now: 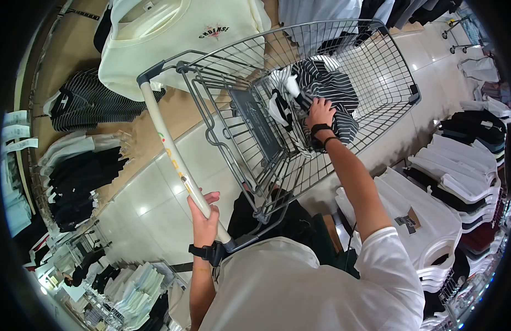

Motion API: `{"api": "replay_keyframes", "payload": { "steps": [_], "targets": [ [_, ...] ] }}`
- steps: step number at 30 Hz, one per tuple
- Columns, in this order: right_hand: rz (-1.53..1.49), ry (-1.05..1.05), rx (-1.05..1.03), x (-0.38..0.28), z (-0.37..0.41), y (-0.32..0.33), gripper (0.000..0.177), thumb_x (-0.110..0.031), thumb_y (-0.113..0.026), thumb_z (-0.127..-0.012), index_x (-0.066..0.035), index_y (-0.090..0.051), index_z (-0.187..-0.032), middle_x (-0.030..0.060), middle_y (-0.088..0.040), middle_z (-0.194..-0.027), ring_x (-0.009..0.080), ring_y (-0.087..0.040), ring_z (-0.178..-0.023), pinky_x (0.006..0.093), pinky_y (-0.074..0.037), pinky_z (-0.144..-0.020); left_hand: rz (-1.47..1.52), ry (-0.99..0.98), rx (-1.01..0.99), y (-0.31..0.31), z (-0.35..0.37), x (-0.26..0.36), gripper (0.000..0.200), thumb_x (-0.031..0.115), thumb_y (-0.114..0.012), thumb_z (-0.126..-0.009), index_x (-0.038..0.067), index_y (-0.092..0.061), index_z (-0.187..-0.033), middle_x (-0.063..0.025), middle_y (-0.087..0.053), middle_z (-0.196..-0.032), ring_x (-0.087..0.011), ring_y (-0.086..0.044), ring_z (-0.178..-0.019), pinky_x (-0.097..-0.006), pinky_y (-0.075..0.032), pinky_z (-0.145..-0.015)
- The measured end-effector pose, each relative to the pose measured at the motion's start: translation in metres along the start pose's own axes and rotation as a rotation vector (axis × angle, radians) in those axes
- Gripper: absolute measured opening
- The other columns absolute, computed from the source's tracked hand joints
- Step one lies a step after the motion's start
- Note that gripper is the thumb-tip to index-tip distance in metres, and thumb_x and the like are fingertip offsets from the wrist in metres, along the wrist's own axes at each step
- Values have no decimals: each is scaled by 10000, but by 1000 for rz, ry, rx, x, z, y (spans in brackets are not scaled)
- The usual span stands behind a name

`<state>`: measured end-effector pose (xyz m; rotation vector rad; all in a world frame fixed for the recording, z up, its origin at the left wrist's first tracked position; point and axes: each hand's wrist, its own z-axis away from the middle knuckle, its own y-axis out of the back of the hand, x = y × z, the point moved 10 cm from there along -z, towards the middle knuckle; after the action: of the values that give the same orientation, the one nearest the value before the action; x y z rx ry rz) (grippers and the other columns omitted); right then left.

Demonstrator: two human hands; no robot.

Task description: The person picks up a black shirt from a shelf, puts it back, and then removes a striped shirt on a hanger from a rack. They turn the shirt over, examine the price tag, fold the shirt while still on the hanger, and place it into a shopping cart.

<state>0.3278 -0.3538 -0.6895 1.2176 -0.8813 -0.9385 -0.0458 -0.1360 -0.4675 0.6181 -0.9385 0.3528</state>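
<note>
A grey wire shopping cart [385,47] stands in front of me, its long cream handle [166,140] running along the left. My left hand [204,218] is closed around the near end of that handle. Inside the cart lies a crumpled heap with a black-and-white striped garment [338,91] on its right side and white and black cloth [280,105] on its left. Reaching over the side wires, my right hand [321,113] presses into the striped garment with bent fingers gripping a fold. Its fingertips are partly sunk in the cloth.
Racks flank the cart. A cream sweatshirt [194,38] hangs at upper left, with a striped top [95,102] and black garments [81,176] below. White shirts [415,209] hang close on the right. Pale tiled floor [156,193] shows left of the cart.
</note>
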Motion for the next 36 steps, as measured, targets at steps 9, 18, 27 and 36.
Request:
{"api": "replay_keyframes", "payload": {
  "steps": [9,18,27,36],
  "targets": [
    [22,-96,-40,67,-32,63,472,-190,-720,-755,-62,-567,-1183,86,-546,-1198,341,-515,-1115,496,-498,-868,55,-24,-15,0,-1,-1,581,-65,-456,-830,32,-281,-1376,-170,-607,-1132,-244,-609,-1063,-366,-463,-942],
    [-196,-28,-270,-28,5,-75,588,-229,-731,-803,-74,-434,-1286,126,-464,-1248,362,-494,-1176,500,-483,-938,53,-11,-16,-1,-1,-2,573,-91,-449,-830,25,-286,-1367,-166,-612,-1129,-238,-620,-1046,-362,-471,-940],
    [-289,-214,-110,-30,10,-79,388,-206,-637,-877,-19,-519,-1196,116,-502,-1212,351,-503,-1144,469,-521,-896,124,-19,-9,3,0,-1,561,-106,-438,-839,36,-290,-1360,-160,-616,-1113,-229,-626,-1034,-354,-479,-925],
    [-434,-294,-59,-16,5,-64,402,-199,-666,-808,32,-555,-1117,171,-532,-1210,402,-522,-1106,473,-524,-875,116,-7,-35,1,1,-3,547,-97,-427,-846,41,-284,-1356,-165,-616,-1112,-228,-628,-1022,-345,-482,-914]
  ]
}}
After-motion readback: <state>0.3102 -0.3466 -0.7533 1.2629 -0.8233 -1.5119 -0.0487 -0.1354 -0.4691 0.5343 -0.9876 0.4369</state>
